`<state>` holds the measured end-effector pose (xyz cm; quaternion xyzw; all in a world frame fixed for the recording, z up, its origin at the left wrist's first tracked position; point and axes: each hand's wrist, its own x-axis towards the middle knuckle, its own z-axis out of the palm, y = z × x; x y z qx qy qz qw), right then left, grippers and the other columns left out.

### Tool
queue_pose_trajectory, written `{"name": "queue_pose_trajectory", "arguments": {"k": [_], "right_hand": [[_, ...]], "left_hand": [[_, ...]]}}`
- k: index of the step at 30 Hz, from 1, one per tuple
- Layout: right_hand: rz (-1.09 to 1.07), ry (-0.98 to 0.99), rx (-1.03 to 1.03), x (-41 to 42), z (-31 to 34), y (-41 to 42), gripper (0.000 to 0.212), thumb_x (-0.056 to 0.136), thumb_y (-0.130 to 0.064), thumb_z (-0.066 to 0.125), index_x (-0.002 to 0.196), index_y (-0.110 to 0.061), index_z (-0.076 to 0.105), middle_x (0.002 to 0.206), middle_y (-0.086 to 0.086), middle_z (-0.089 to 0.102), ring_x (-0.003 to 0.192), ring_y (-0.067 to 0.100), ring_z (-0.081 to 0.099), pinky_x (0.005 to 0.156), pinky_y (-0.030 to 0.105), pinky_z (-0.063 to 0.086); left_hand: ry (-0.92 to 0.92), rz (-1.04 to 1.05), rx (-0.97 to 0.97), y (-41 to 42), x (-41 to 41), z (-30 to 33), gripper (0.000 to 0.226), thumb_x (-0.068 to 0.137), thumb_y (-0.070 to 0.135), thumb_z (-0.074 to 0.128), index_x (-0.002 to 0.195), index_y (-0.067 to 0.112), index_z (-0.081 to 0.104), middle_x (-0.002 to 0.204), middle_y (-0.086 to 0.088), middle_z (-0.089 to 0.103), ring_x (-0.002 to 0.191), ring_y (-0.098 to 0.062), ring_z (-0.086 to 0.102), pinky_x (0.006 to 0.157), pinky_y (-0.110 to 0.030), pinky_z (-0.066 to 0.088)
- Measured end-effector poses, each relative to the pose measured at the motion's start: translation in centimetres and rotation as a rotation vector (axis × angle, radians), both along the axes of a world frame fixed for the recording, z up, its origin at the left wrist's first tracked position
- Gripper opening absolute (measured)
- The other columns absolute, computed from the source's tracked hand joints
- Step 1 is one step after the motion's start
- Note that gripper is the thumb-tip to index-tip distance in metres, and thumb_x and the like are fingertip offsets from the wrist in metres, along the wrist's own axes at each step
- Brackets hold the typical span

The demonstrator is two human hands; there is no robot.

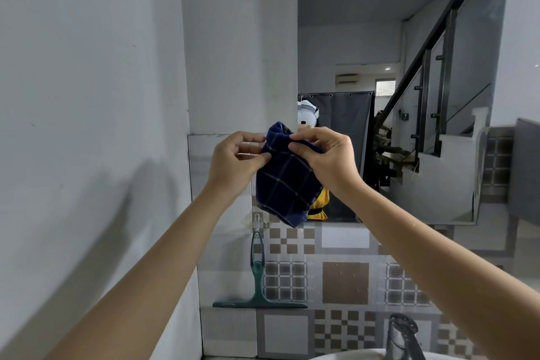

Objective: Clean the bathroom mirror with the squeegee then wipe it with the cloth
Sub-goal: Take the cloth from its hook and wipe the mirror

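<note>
The dark blue checked cloth (285,181) hangs bunched between both hands, in front of the mirror (409,96); the left hand (233,161) pinches its left edge, the right hand (324,155) pinches its top. Below them the green squeegee (258,286) hangs from a hook (257,221) on the tiled wall (344,283).

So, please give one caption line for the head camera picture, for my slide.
Both hands hold a dark blue checked cloth before the mirror; the green squeegee hangs below.
</note>
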<state>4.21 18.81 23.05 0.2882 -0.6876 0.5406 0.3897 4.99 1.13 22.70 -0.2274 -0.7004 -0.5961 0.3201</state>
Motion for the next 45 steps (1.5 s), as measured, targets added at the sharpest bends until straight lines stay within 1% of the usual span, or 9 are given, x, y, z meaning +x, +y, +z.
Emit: {"name": "queue_pose_trajectory", "arguments": {"k": [5,15,23,28,33,37,41,43,45], "right_hand": [[0.084,-0.028,0.048,0.3,0.5,0.2,0.019,0.078,-0.005,0.076,0.081,-0.023,0.072,0.080,-0.007,0.070,0.067,0.004,0.065,0.069,0.023,0.057],[0.550,-0.299,-0.037,1.3,-0.1,3.4,0.046,0.081,-0.011,0.072,0.124,-0.015,0.056,0.110,0.026,0.061,0.099,0.033,0.064,0.085,0.047,0.055],[0.607,-0.241,-0.273,1.7,0.5,7.1,0.024,0.080,-0.008,0.068,0.101,-0.019,0.072,0.134,0.018,0.053,0.104,0.019,0.066,0.081,0.031,0.058],[0.510,-0.229,-0.323,-0.2,2.6,10.2,0.025,0.077,-0.025,0.075,0.100,-0.016,0.073,0.144,0.006,0.045,0.125,0.021,0.054,0.097,0.036,0.051],[0.347,-0.277,-0.544,0.1,8.3,11.3,0.030,0.088,-0.010,0.065,0.113,-0.027,0.063,0.113,-0.003,0.063,0.099,0.017,0.063,0.087,0.037,0.056],[0.080,0.012,-0.807,-0.8,15.2,12.6,0.030,0.087,-0.014,0.068,0.115,-0.023,0.061,0.105,-0.012,0.059,0.089,0.003,0.062,0.084,0.024,0.053],[-0.150,0.349,-0.801,-3.0,23.9,14.0,0.036,0.088,-0.019,0.066,0.122,-0.017,0.055,0.082,-0.031,0.054,0.072,-0.021,0.057,0.072,0.008,0.046],[-0.326,0.467,-0.661,-4.6,27.6,14.3,0.037,0.089,-0.023,0.064,0.124,-0.014,0.055,0.080,-0.032,0.051,0.077,-0.018,0.057,0.087,0.013,0.047],[-0.501,0.493,-0.479,-6.7,30.2,14.5,0.033,0.090,-0.032,0.060,0.120,-0.019,0.056,0.084,-0.027,0.054,0.085,-0.005,0.056,0.113,0.041,0.031]], "left_hand": [[0.037,-0.091,-0.207,0.1,0.2,0.5,0.048,0.082,0.010,0.067,0.118,0.037,0.050,0.109,-0.003,0.060,0.091,-0.021,0.065,0.080,-0.030,0.054],[0.032,-0.238,-0.061,2.1,1.1,3.7,0.033,0.080,-0.007,0.063,0.102,0.018,0.067,0.089,-0.008,0.070,0.079,-0.021,0.066,0.078,-0.035,0.057],[0.040,-0.184,-0.011,6.8,0.7,5.8,0.024,0.077,-0.006,0.066,0.084,0.016,0.069,0.086,-0.011,0.071,0.076,-0.018,0.067,0.071,-0.031,0.057],[-0.024,-0.177,0.015,10.6,-0.6,7.6,0.017,0.076,-0.006,0.067,0.082,0.010,0.066,0.091,-0.006,0.070,0.075,-0.013,0.067,0.061,-0.025,0.054],[0.077,0.011,-0.178,12.6,-2.0,11.8,0.017,0.084,0.014,0.064,0.101,0.020,0.063,0.105,-0.004,0.065,0.085,-0.012,0.061,0.063,-0.017,0.049],[0.251,0.205,-0.448,12.1,-4.2,14.7,0.052,0.085,0.032,0.062,0.131,0.017,0.046,0.126,0.005,0.050,0.111,-0.005,0.044,0.085,-0.016,0.037],[0.352,0.506,-0.760,10.3,-8.3,16.1,0.090,0.076,0.049,0.066,0.145,0.017,0.017,0.153,-0.004,0.021,0.137,-0.026,0.023,0.110,-0.041,0.024],[0.329,0.597,-0.934,9.8,-10.0,16.0,0.112,0.070,0.057,0.068,0.147,0.016,-0.002,0.157,-0.001,-0.005,0.143,-0.024,0.004,0.113,-0.054,0.011],[0.286,0.669,-1.063,9.5,-11.5,15.3,0.129,0.064,0.060,0.070,0.144,0.014,-0.019,0.152,0.002,-0.028,0.142,-0.020,-0.010,0.111,-0.058,0.003]]}}
